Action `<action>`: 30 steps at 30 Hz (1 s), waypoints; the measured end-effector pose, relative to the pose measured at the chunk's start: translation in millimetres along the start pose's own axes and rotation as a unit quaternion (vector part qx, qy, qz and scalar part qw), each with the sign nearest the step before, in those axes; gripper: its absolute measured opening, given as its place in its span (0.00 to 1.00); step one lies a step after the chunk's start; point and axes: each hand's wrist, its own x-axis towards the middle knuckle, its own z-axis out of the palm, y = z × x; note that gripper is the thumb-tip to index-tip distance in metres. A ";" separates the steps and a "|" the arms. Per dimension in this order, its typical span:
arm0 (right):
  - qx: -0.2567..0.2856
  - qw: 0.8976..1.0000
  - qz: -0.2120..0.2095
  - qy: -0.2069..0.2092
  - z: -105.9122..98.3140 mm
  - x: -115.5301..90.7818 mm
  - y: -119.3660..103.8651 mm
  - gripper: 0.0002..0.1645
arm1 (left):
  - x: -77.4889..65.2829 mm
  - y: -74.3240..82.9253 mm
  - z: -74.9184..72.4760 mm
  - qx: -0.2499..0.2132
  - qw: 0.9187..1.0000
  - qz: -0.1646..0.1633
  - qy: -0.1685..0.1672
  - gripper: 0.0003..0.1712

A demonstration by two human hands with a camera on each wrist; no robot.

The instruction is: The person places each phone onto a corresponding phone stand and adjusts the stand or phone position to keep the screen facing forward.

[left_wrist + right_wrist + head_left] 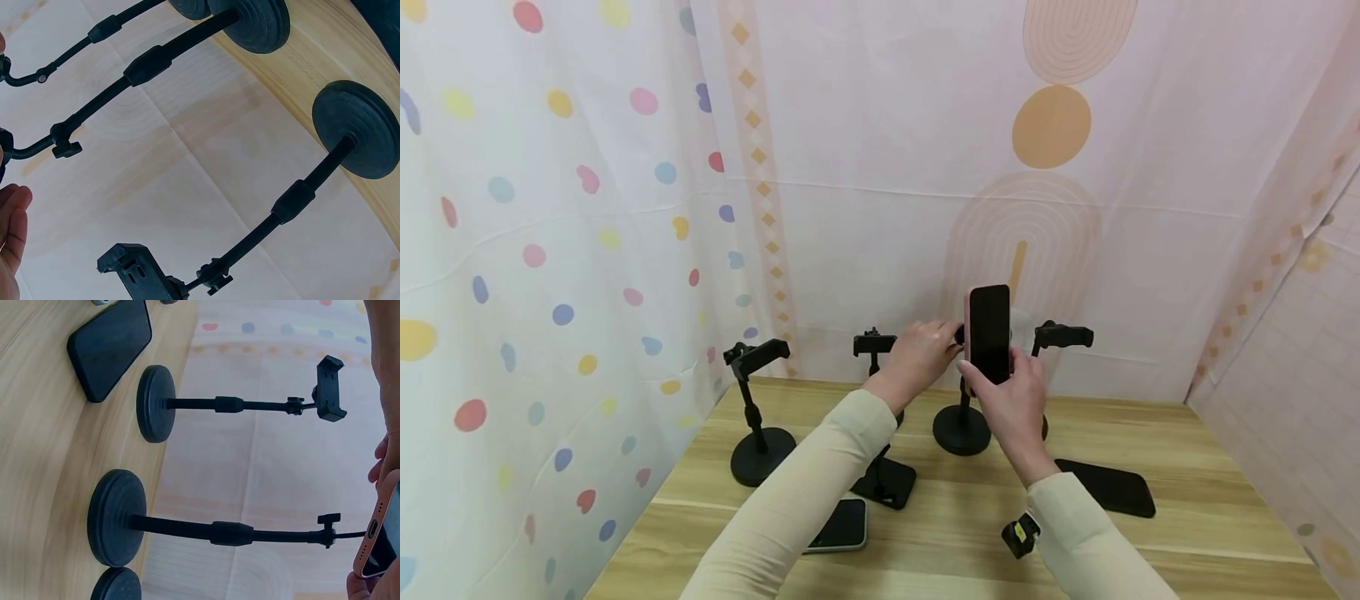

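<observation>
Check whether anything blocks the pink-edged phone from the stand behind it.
Nothing visible does: the right hand holds the pink-edged smartphone at the top of the black phone stand, the left hand beside it. The smartphone hides what lies directly behind.

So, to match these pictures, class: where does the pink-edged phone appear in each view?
Head: pink-edged phone, right of centre, in the right hand.
Left wrist: not visible.
Right wrist: right edge, below the middle, partly cut off.
Shared landmark: the round black base below the phone in head; top edge, right of centre, in left wrist; lower left, whole, in right wrist.
</observation>
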 end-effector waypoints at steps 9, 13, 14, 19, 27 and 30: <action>-0.004 1.000 0.025 -0.015 5.2 -0.4 -4.4 0.43 | -0.9 -2.3 3.5 0.002 1.000 0.002 0.003 0.08; 0.002 0.999 0.036 -0.018 6.9 0.0 -2.7 0.42 | -1.4 -3.9 4.5 -0.004 1.000 0.006 0.012 0.09; 0.003 0.999 0.038 -0.019 7.2 0.4 -2.2 0.42 | -1.3 -4.5 4.7 -0.007 1.000 0.007 0.014 0.10; 0.012 0.999 0.046 -0.016 7.8 1.8 -1.4 0.44 | 0.0 -6.9 5.8 -0.015 1.000 0.007 0.022 0.10; 0.013 0.998 0.058 -0.003 11.5 3.3 0.1 0.44 | 0.1 -10.0 7.8 -0.022 0.999 0.018 0.027 0.13; 0.009 0.999 0.053 0.009 14.1 4.3 1.3 0.44 | 0.3 -10.7 8.2 -0.026 0.999 0.019 0.028 0.13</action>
